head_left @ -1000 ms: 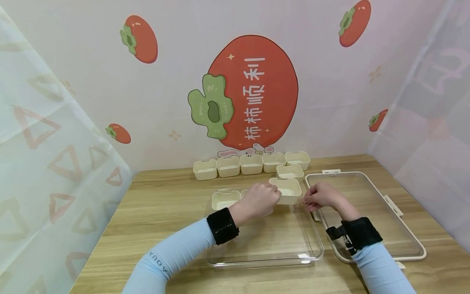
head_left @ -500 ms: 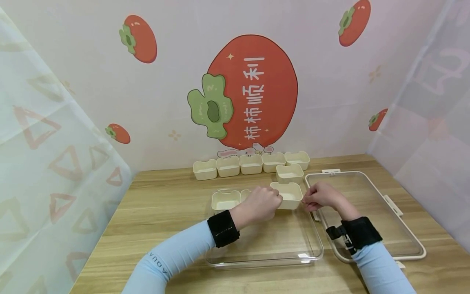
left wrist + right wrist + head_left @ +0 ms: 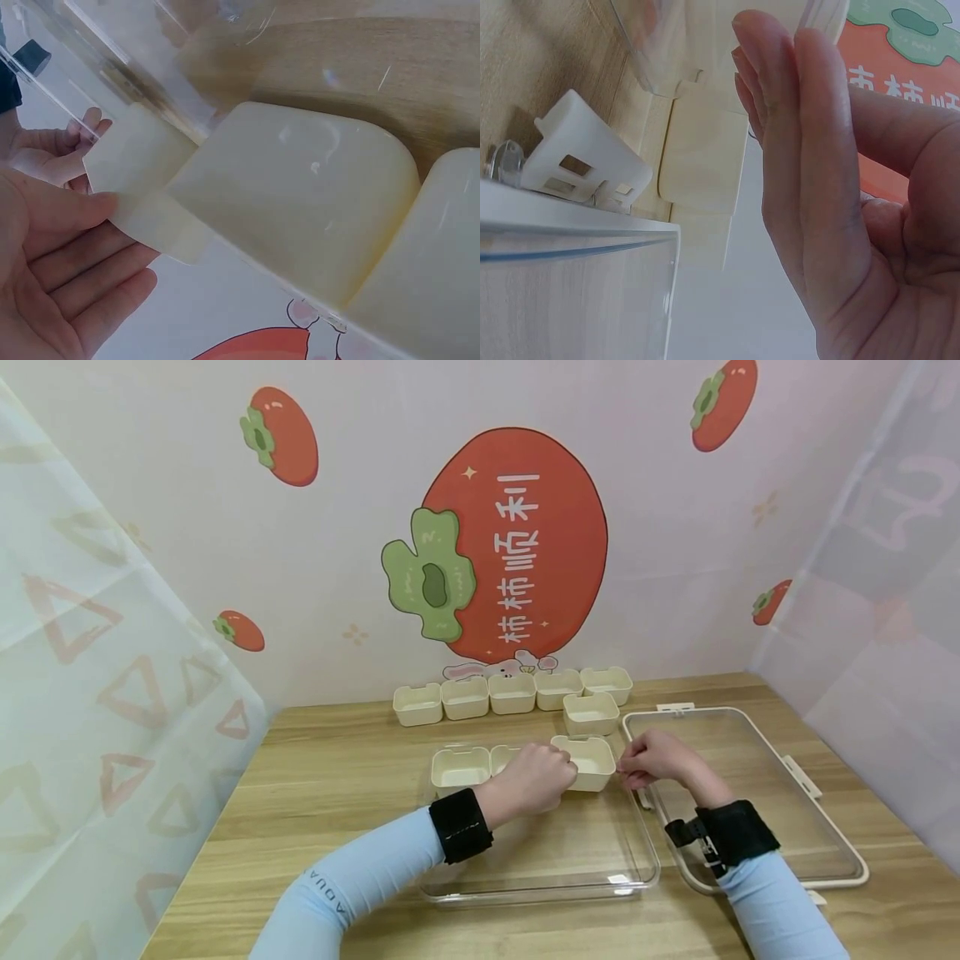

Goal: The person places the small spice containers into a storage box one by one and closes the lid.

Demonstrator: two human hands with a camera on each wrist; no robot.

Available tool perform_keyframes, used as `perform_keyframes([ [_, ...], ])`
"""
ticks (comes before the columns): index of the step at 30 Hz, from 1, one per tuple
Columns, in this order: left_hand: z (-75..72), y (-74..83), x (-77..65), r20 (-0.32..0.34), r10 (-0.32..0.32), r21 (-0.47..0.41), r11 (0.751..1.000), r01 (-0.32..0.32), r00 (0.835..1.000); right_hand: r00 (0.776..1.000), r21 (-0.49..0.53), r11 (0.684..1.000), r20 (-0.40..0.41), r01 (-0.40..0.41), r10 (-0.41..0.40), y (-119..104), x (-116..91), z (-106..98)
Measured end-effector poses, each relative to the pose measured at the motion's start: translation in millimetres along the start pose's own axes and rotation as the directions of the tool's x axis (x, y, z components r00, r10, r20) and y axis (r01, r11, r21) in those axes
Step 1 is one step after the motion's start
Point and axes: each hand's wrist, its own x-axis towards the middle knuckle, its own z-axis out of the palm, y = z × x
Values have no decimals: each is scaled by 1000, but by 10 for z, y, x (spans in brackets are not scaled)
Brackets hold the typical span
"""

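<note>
Head view: Your left hand (image 3: 531, 781) grips a cream bin (image 3: 592, 767) by its left end. This bin is at the back right corner of the clear tray (image 3: 540, 893); whether its base touches the tray floor cannot be told. Your right hand (image 3: 660, 758) is beside the tray's right wall, fingertips just beside the bin. Two cream bins (image 3: 461, 768) stand in the tray's back left part, one partly hidden by your left hand. A row of five bins (image 3: 512, 696) lines the backdrop (image 3: 337, 552), with a single bin (image 3: 591, 714) in front of its right end. A clear lid (image 3: 765, 810) with a white rim lies to the right. Backdrop lettering: 柿柿顺利, bottom to top on the large persimmon (image 3: 558, 543). The lettering on your left sleeve (image 3: 375, 860) appears to begin "AQUA"; the rest is not readable.

Left wrist view: Your thumb lies on one face of the gripped bin, with fingers against the other side, in a narrow pinch. The neighbouring bins show glossy, unlabelled walls.

Right wrist view: Your right fingers extend nearly straight, close together; whether they touch the bin or tray cannot be told. A white slotted latch (image 3: 585, 154) stands tilted at the lid's edge. Part of the backdrop lettering shows behind your hand.
</note>
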Motion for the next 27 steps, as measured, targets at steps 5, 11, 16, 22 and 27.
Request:
perform_keyframes([
  [5, 40, 7, 15, 9, 2, 4, 1000, -2, 1000, 1000, -2, 1000, -5, -7, 7, 8, 1, -2],
  [11, 79, 15, 21, 27, -9, 1, 1000, 9, 1000, 1000, -1, 1000, -8, -3, 3, 1, -7, 8],
  [16, 99, 19, 21, 28, -17, 12, 1000, 17, 999, 1000, -1, 1000, -10, -6, 6, 2, -4, 15],
  [22, 116, 23, 23, 24, -17, 14, 1000, 17, 1000, 1000, 3, 1000, -11, -8, 8, 9, 9, 10],
  [27, 128, 27, 38, 25, -19, 8, 1000, 18, 1000, 1000, 6, 1000, -13, -11, 11, 16, 15, 4],
])
